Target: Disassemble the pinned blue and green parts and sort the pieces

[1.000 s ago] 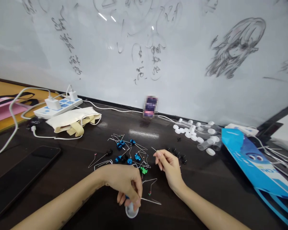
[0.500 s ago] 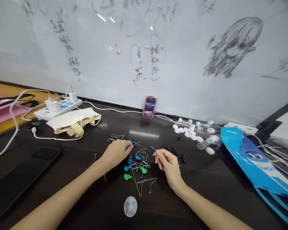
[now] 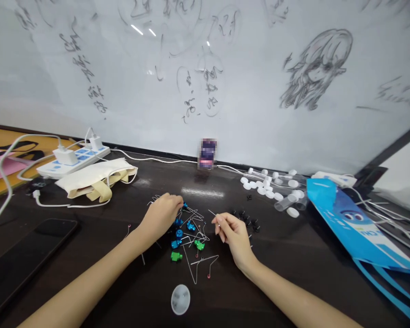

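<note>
"What is near?"
"A pale cup (image 3: 180,299), on the dark counter (image 3: 140,298). Beyond, the right hand (image 3: 235,238) pinches a thin wire (image 3: 211,212); the left hand (image 3: 162,214) bends beside blue pieces (image 3: 191,226), its hold I cannot tell."
"And far?"
"A whiteboard (image 3: 253,118) with drawings."

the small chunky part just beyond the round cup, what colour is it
The small chunky part is green; the head view shows it best.

Left hand (image 3: 162,214) among blue pieces (image 3: 191,226) and bent wires (image 3: 205,259), grip hidden. Right hand (image 3: 233,232) pinches thin rod (image 3: 212,212). Pale cup (image 3: 181,299) below green pieces (image 3: 176,257).
</note>
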The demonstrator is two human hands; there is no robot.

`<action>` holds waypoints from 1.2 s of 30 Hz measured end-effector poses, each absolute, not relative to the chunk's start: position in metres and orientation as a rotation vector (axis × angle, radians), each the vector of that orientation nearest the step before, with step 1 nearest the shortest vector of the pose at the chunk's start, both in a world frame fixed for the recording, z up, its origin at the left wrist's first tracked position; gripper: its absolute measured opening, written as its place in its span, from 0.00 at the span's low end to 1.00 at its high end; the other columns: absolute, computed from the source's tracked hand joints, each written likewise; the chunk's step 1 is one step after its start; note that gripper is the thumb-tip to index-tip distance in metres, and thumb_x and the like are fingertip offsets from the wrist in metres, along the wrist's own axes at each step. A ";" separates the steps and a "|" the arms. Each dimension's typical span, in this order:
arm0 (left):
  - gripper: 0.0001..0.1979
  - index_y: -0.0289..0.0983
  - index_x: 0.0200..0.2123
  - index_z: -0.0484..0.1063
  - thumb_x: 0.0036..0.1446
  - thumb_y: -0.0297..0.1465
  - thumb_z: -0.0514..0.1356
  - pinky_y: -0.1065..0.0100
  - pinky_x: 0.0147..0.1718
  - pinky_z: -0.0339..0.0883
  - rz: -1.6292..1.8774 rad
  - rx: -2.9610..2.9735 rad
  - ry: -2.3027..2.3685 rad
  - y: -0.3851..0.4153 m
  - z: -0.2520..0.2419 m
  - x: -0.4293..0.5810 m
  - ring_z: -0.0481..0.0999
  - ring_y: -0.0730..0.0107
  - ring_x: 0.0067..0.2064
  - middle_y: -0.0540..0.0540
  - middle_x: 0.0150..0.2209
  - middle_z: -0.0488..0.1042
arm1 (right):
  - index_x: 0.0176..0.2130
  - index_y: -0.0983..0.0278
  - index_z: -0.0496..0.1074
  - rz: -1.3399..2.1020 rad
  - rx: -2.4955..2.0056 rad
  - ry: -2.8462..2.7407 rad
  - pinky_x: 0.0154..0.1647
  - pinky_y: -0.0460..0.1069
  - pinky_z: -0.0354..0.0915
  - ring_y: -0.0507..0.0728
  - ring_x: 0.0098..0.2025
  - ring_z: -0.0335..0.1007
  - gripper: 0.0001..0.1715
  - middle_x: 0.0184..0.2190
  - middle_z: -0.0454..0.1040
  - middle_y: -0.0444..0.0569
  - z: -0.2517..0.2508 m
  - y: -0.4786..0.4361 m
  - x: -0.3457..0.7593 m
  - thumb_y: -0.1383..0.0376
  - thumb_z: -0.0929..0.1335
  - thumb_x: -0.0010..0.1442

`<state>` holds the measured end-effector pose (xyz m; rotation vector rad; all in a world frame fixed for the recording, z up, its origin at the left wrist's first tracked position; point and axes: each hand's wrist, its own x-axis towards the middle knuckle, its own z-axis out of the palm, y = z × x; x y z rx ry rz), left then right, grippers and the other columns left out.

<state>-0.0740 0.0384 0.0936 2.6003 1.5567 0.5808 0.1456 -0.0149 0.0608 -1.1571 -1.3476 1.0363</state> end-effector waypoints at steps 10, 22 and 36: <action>0.08 0.35 0.31 0.71 0.52 0.18 0.55 0.65 0.36 0.63 0.302 2.830 1.323 0.077 0.089 -0.050 0.73 0.61 0.36 0.43 0.32 0.73 | 0.31 0.66 0.72 1.047 -1.146 -1.340 0.17 0.43 0.46 0.47 0.18 0.51 0.20 0.20 0.65 0.42 0.060 -0.014 0.147 0.52 0.64 0.61; 0.04 0.37 0.34 0.68 0.54 0.29 0.60 0.68 0.33 0.69 0.861 1.951 1.173 0.027 0.103 -0.067 0.75 0.69 0.32 0.50 0.30 0.73 | 0.33 0.65 0.73 0.912 -1.118 -1.504 0.21 0.44 0.53 0.48 0.18 0.55 0.16 0.20 0.67 0.42 0.064 -0.022 0.145 0.57 0.64 0.63; 0.13 0.30 0.36 0.74 0.48 0.31 0.67 0.59 0.46 0.71 0.809 1.151 0.734 0.003 0.087 -0.044 0.78 0.64 0.39 0.45 0.34 0.77 | 0.29 0.64 0.70 0.724 -1.166 -1.813 0.20 0.44 0.54 0.48 0.17 0.59 0.14 0.17 0.72 0.42 0.066 -0.033 0.144 0.62 0.63 0.64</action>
